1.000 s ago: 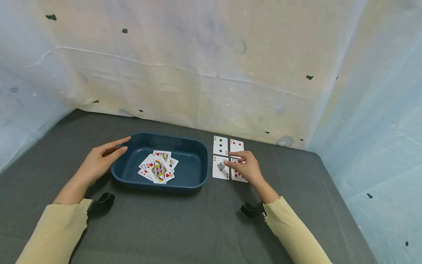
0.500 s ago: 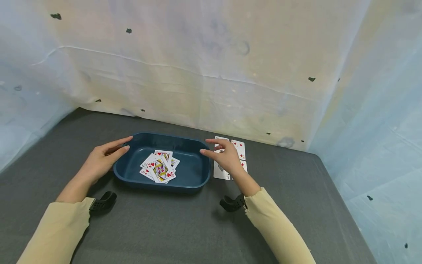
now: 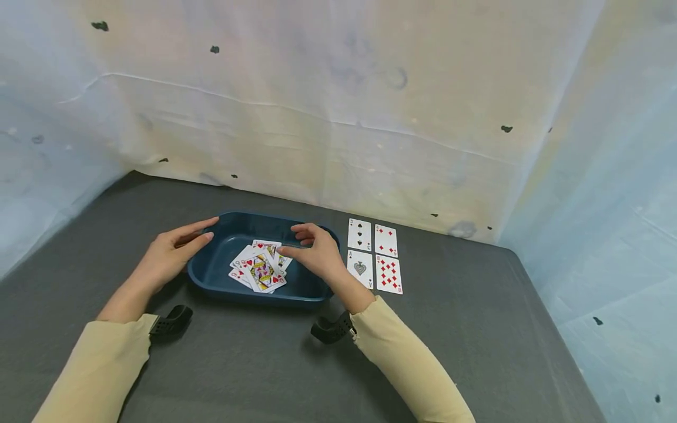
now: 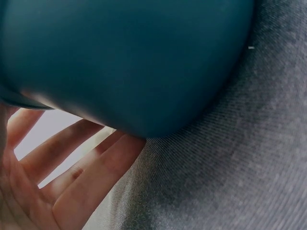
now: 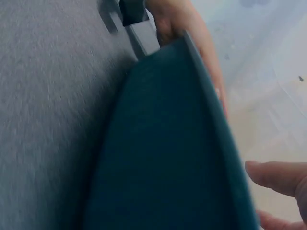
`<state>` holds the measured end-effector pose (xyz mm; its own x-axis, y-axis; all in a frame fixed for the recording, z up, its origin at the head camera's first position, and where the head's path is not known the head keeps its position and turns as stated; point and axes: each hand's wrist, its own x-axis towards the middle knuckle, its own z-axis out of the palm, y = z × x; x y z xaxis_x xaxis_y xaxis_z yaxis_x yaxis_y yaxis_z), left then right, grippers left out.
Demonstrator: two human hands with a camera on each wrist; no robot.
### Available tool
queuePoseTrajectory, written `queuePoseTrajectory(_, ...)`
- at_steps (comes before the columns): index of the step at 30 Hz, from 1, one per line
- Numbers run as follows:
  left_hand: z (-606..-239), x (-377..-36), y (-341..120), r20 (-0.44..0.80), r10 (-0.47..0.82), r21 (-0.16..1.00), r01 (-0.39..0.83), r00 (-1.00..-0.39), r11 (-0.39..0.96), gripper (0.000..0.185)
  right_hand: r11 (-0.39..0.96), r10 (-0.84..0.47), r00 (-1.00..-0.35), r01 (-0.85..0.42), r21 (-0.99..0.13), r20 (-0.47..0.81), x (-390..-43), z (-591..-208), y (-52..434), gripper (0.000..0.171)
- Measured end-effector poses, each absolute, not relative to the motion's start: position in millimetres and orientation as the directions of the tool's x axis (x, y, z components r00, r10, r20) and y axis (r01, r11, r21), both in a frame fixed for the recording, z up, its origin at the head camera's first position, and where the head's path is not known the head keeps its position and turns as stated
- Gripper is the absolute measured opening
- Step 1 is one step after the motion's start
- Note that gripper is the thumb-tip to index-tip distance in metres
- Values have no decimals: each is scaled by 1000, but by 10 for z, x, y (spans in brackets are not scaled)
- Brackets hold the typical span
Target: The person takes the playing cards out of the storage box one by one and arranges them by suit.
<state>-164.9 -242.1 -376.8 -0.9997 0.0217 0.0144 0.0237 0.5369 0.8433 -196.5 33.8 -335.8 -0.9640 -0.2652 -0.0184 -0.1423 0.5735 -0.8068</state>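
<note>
Four cards (image 3: 374, 255) lay face up in a two-by-two block on the grey desk (image 3: 476, 329), just right of the blue tray (image 3: 211, 276), and all four showed fully, where half a second earlier the right hand had covered part of them. That right hand (image 3: 316, 254) had since crossed leftward over the tray's right rim and hovered above the tray's inside, its fingers loosely extended toward the heap of face-up cards (image 3: 259, 267) lying in the tray; whether the fingertips touched the heap could not be told, and the hand held nothing that showed. A second earlier it had rested on the lower right card of the block. The left hand (image 3: 171, 252) had kept its place at the tray's left rim, fingers straight and relaxed against the outer wall, as the left wrist view also showed (image 4: 62, 177). The tray itself had stayed put in the middle of the desk, with the heap unchanged.
</note>
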Motion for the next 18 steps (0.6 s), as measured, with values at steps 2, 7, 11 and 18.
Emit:
queuePoseTrajectory(2, -3767, -1655, -2418, 15, 24, 843, 26, -1000, 537, 60, 577, -261, -965, -125, -807, -37, -1952, -3382, 272, 51)
queuePoseTrajectory(7, -3770, -1670, -2413, 19, 26, 841, 30, -999, 540, 60, 634, -262, -961, -103, -766, -88, -1928, -3434, 133, 53)
queuePoseTrajectory(11, -3767, -1669, -2406, 19, 23, 841, 29, -1000, 541, 60, 716, -281, -949, -108, -689, -143, -1914, -3472, 46, 59)
queuePoseTrajectory(18, -3773, -1651, -2416, 15, 15, 841, 21, -1000, 540, 59, 870, -266, -944, -148, -470, -195, -1873, -3540, -82, 67)
